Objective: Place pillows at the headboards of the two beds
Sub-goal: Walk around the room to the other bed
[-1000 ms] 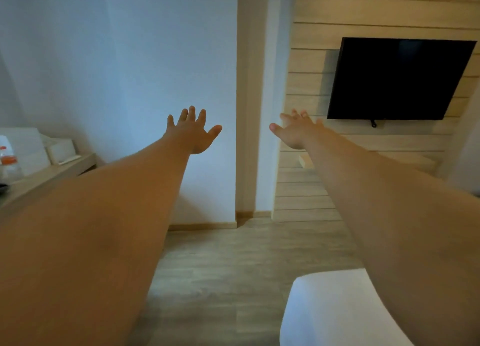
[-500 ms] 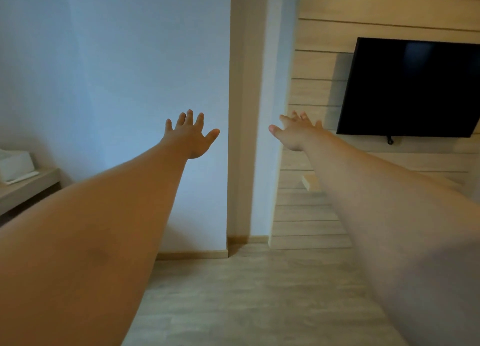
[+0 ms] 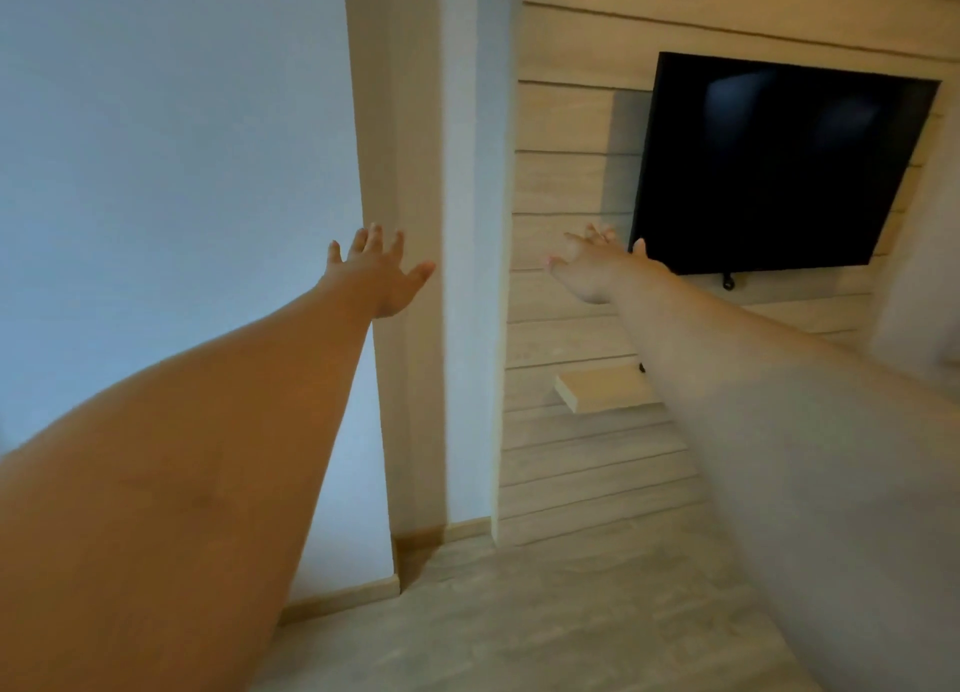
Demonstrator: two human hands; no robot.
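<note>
Both my arms are stretched straight out in front of me. My left hand [image 3: 378, 274] is empty with its fingers spread, held in the air in front of a wall corner. My right hand [image 3: 597, 269] is also empty with fingers apart, level with the lower left corner of a wall-mounted television. No pillow, bed or headboard shows in the head view.
A black television [image 3: 779, 166] hangs on a wood-slat wall [image 3: 566, 182] at the right, with a small wooden shelf [image 3: 602, 390] under it. A white wall [image 3: 171, 171] fills the left. Wood-look floor [image 3: 519, 618] runs below.
The view has turned to the right and tilted: the side table at the left and the white bed corner at the bottom have left the frame. Both hands stay outstretched and empty.
</note>
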